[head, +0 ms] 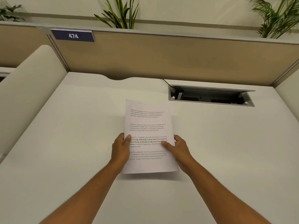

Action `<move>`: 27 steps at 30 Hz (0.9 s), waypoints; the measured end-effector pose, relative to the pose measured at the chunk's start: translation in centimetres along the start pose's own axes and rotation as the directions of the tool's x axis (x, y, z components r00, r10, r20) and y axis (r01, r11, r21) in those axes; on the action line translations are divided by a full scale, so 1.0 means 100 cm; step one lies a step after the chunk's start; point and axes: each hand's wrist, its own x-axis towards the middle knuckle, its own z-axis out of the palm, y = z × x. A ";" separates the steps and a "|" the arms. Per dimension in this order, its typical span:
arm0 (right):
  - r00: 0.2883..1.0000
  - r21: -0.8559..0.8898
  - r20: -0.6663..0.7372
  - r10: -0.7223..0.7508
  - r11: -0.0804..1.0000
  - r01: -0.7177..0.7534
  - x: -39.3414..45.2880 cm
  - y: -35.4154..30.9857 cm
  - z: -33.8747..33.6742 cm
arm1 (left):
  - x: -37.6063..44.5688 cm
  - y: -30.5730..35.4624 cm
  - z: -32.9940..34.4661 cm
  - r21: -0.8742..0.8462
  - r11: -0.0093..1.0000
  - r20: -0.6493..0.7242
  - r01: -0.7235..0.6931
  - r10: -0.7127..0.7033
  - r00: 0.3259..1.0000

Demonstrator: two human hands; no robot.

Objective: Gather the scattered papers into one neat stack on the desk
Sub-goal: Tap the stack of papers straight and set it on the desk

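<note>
A stack of white printed papers [148,126] is held over the middle of the white desk [72,143]. My left hand [120,147] grips its left edge, thumb on top of the page. My right hand [178,149] grips the right edge, thumb lying across the text. The sheets look aligned, with the near edge lifted slightly and casting a shadow on the desk. How many sheets are in the stack I cannot tell.
An open cable tray [210,96] is recessed in the desk at the back right, with a thin cable [165,82] running to it. A tan partition [161,59] with a "474" label [72,36] closes the back. Side panels stand left and right.
</note>
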 end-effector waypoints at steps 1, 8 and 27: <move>0.999 -0.025 -0.035 0.006 1.000 -0.007 0.008 -0.003 0.008 | 0.011 0.001 -0.004 0.003 1.000 -0.002 0.002 -0.002 1.000; 0.986 -0.131 -0.166 0.026 0.990 -0.048 0.083 -0.038 0.052 | 0.105 0.029 -0.019 0.081 0.996 0.030 0.027 -0.029 0.999; 0.923 -0.353 -0.380 -0.058 0.932 -0.087 0.212 -0.082 0.081 | 0.262 0.070 -0.018 0.358 0.933 -0.083 0.036 -0.007 0.996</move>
